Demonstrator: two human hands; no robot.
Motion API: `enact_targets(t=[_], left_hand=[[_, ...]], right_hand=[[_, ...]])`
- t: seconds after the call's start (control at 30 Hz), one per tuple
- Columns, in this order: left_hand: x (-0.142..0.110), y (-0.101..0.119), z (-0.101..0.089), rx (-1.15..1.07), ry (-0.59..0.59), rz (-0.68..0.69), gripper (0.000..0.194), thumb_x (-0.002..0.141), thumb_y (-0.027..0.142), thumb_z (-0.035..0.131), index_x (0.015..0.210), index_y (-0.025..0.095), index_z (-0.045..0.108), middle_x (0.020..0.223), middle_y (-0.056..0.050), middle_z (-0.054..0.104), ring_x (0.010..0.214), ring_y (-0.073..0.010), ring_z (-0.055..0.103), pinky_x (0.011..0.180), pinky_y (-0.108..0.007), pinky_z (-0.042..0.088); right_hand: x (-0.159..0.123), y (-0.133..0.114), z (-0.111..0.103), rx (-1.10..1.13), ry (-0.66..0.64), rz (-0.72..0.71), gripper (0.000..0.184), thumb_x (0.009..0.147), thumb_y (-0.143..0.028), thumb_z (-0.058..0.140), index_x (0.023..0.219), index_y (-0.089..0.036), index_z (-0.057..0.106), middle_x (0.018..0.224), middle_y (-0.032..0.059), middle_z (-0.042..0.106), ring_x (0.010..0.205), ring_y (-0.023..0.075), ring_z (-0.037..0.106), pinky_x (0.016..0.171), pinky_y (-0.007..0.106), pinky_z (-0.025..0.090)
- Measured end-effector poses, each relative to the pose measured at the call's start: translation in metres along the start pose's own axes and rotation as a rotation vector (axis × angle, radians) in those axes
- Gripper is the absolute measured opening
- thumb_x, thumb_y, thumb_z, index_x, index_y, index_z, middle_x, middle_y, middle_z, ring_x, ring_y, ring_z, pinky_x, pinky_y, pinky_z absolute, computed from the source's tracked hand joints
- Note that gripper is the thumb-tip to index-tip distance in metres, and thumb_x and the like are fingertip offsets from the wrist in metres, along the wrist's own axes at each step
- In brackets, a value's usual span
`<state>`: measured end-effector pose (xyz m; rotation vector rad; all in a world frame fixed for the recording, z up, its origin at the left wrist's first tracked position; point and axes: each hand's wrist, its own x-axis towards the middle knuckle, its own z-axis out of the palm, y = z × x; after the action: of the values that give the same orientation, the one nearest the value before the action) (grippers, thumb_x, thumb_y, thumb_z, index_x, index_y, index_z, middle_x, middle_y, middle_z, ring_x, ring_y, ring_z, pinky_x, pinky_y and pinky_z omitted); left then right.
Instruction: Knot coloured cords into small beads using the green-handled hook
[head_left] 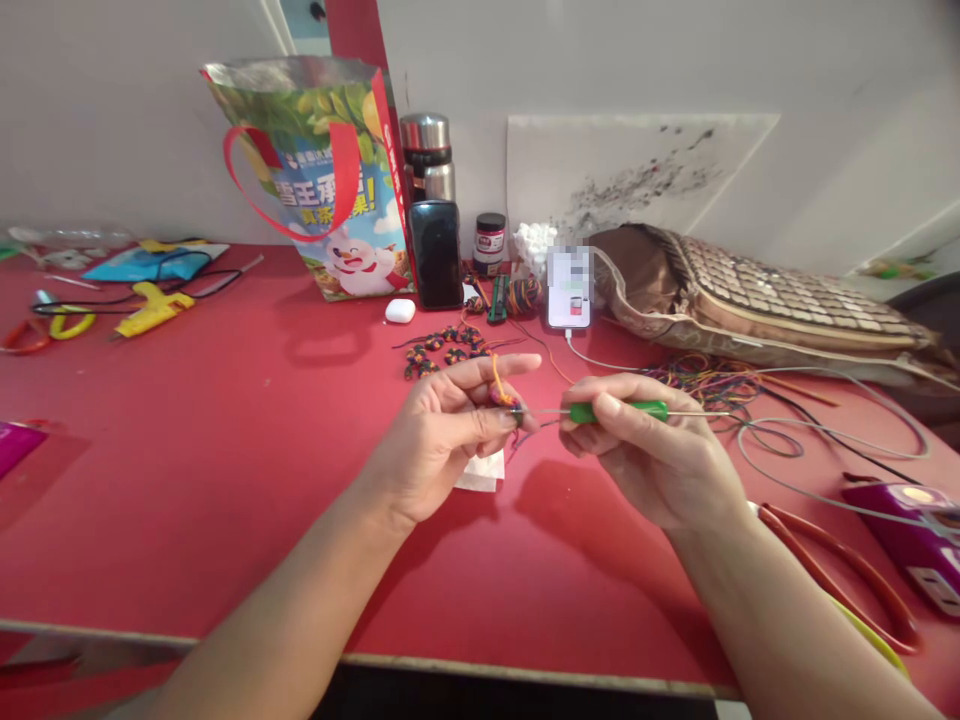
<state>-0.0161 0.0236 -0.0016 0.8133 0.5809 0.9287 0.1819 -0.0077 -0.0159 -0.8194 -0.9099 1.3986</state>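
My left hand [457,415] pinches a small piece of multicoloured crochet [504,397], with an orange strand looped over the stretched index finger. In my right hand [637,430] lies a crochet hook [619,411] with a green handle, gripped between thumb and fingers. Its thin metal shaft points left and reaches the crochet piece; the tip is hidden there. A dark strand of yarn runs between the two hands. Behind them a curled crocheted strip [450,345] in the same dark, orange and purple colours rests on the red table [225,480]. Beneath my left hand is a white paper [481,472].
At the back stand a shopping bag [337,190], a steel flask [429,150], a black phone [436,255], a jar [490,243] and a lit phone [569,290]. A brown bag [720,290] and loose yarn [697,380] lie right; red-handled pliers [847,570] near my right forearm; a yellow glue gun [154,308] left.
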Motion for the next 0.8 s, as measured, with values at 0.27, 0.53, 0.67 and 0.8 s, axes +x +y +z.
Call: enact_targets(t=[0.27,0.53,0.67,0.8], left_hand=[[0.001,-0.009,0.002,0.078,0.017,0.040,0.043,0.070,0.014,0.095,0.111,0.023,0.087,0.078,0.001,0.068,0.071,-0.0107,0.066,0.067,-0.022,0.049],[0.001,-0.001,-0.003,0.322,0.119,0.253,0.034,0.075,0.015,0.090,0.108,0.025,0.089,0.096,-0.004,0.079,0.078,-0.0130,0.061,0.071,-0.025,0.050],[0.002,0.000,-0.003,0.341,0.131,0.261,0.033,0.075,0.017,0.092,0.107,0.024,0.088,0.091,-0.004,0.079,0.078,-0.0142,0.064,0.072,-0.027,0.052],[0.001,0.001,0.001,0.316,0.146,0.196,0.040,0.068,0.015,0.097,0.107,0.021,0.088,0.085,-0.001,0.075,0.078,-0.0142,0.067,0.075,-0.028,0.055]], right_hand=[[-0.001,0.003,0.005,0.125,-0.051,0.155,0.027,0.068,-0.041,0.103,0.081,-0.021,0.090,0.059,0.0030,0.073,0.054,0.0094,0.062,0.058,0.023,0.053],[0.007,0.011,0.002,0.264,0.012,0.256,0.028,0.069,-0.035,0.101,0.087,-0.017,0.088,0.071,0.0033,0.076,0.055,0.0059,0.050,0.058,0.023,0.052],[0.008,0.014,0.002,0.283,0.003,0.299,0.029,0.069,-0.035,0.102,0.086,-0.017,0.087,0.071,0.0034,0.076,0.054,0.0056,0.050,0.058,0.023,0.052],[0.007,0.017,0.003,0.298,0.014,0.291,0.028,0.068,-0.035,0.103,0.084,-0.018,0.087,0.071,0.0023,0.075,0.056,0.0060,0.053,0.060,0.022,0.054]])
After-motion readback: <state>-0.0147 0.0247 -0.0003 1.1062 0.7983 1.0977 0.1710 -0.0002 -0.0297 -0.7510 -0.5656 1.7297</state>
